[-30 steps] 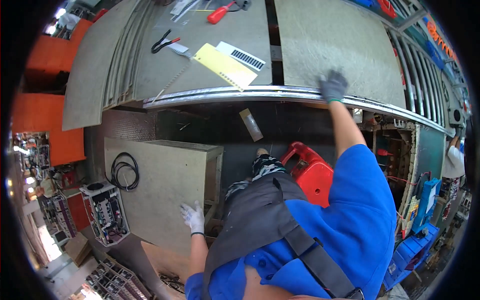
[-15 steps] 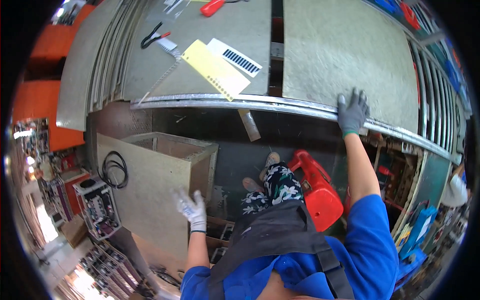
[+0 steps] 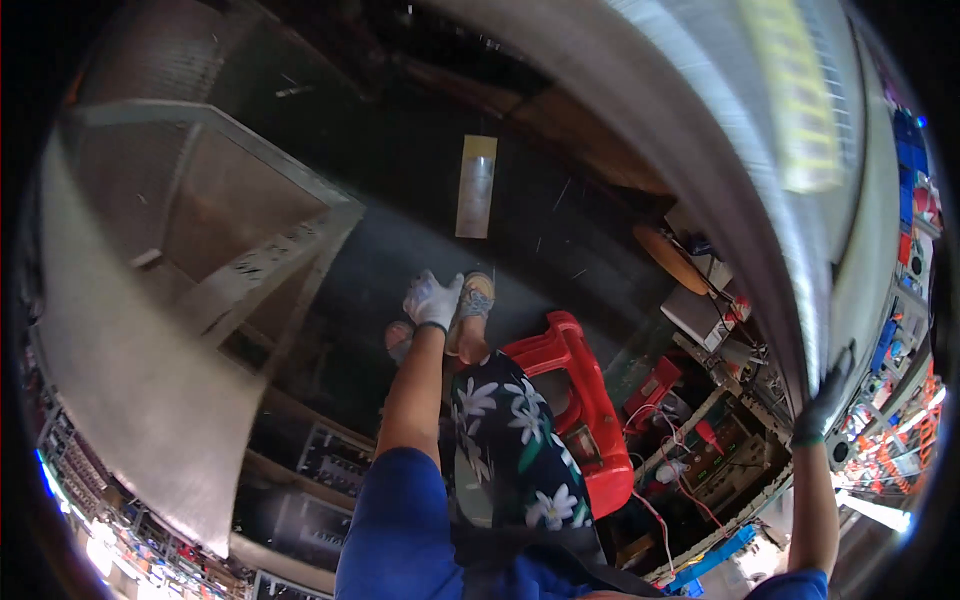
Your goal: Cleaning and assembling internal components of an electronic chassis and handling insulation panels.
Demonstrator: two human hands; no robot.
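Observation:
My left hand (image 3: 432, 300), in a white glove, reaches low in front of my shoes with nothing in it, thumb apart from the fingers. Beyond it on the dark floor lies a narrow strip (image 3: 476, 188), yellow at one end and silvery along its length. The two do not touch. At the far right my right hand (image 3: 823, 402), in a grey glove, rests against the metal-edged workbench (image 3: 755, 190) with a finger stretched out. On the bench top a yellow perforated sheet (image 3: 795, 110) shows, smeared by motion.
A red plastic stool (image 3: 590, 420) stands right beside my legs. To the left is a pale open-sided cabinet (image 3: 140, 370). Under the bench at right sits an open box of electronics (image 3: 715, 450) with loose wires and a red tool. A round-edged brown board (image 3: 668, 258) leans near it.
I have bent down and the view has swung lower. My left hand has moved from beside the cabinet toward the floor strip. My right hand has stayed on the bench edge.

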